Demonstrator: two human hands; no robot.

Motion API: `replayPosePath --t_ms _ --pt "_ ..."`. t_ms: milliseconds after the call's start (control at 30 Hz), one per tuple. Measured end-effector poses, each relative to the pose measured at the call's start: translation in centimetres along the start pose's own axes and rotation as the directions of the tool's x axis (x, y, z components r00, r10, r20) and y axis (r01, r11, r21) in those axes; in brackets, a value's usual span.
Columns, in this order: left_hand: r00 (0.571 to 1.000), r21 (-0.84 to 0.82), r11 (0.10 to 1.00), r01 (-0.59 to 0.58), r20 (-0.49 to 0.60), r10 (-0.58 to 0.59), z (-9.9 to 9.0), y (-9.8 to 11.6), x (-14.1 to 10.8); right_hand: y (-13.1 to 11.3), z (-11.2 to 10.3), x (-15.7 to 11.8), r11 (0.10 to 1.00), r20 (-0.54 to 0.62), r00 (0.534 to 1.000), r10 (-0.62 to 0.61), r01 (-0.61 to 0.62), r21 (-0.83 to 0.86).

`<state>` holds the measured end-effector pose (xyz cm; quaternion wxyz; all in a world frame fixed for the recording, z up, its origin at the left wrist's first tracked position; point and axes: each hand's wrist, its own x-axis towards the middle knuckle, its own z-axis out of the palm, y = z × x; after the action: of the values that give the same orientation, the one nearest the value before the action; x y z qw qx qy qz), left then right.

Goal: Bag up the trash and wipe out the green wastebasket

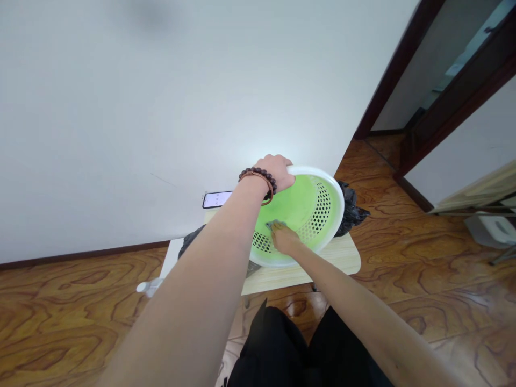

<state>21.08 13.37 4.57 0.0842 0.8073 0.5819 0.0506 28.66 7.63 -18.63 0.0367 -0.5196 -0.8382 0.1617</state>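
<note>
A round green plastic basket [296,201] with a white rim and rows of holes rests tilted over a small pale table. My left hand [276,171], with a beaded bracelet at the wrist, is closed on the basket's far rim. Inside the basket, my right hand [284,238] is closed on a greyish cloth [275,222] and presses it near the holes on the lower side. Only a small part of the cloth shows past the fingers.
The pale wooden table [338,258] stands against a white wall. A phone [216,199] lies at its back, partly behind my left forearm. Black plastic bags [351,209] bunch at the right, a clear bottle [150,287] sits at the left. A doorway opens at the right.
</note>
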Motion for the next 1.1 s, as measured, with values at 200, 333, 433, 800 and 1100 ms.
replayPosePath --t_ms 200,333,433,800,1100 --pt "0.999 0.056 0.998 -0.039 -0.006 0.040 0.0 0.0 0.0 -0.4 0.6 0.0 0.999 -0.037 0.999 0.025 -0.024 0.044" --pt "1.000 0.027 1.000 -0.014 -0.006 0.014 -0.1 -0.1 0.0 -0.5 0.4 0.1 0.999 -0.028 0.999 0.028 -0.027 0.019" --pt "1.000 0.012 1.000 0.015 0.001 -0.015 -0.1 -0.1 0.0 0.2 -0.2 -0.1 1.000 -0.008 1.000 0.024 -0.024 -0.017" --pt "1.000 0.048 0.999 -0.002 0.022 0.001 0.3 0.0 0.3 -2.2 -0.9 1.0 0.992 0.022 0.999 -0.048 0.045 0.114" --pt "1.000 0.030 0.999 -0.017 -0.007 0.017 0.2 0.0 0.2 1.4 -1.3 -1.0 0.992 0.008 0.993 0.122 -0.122 0.028"
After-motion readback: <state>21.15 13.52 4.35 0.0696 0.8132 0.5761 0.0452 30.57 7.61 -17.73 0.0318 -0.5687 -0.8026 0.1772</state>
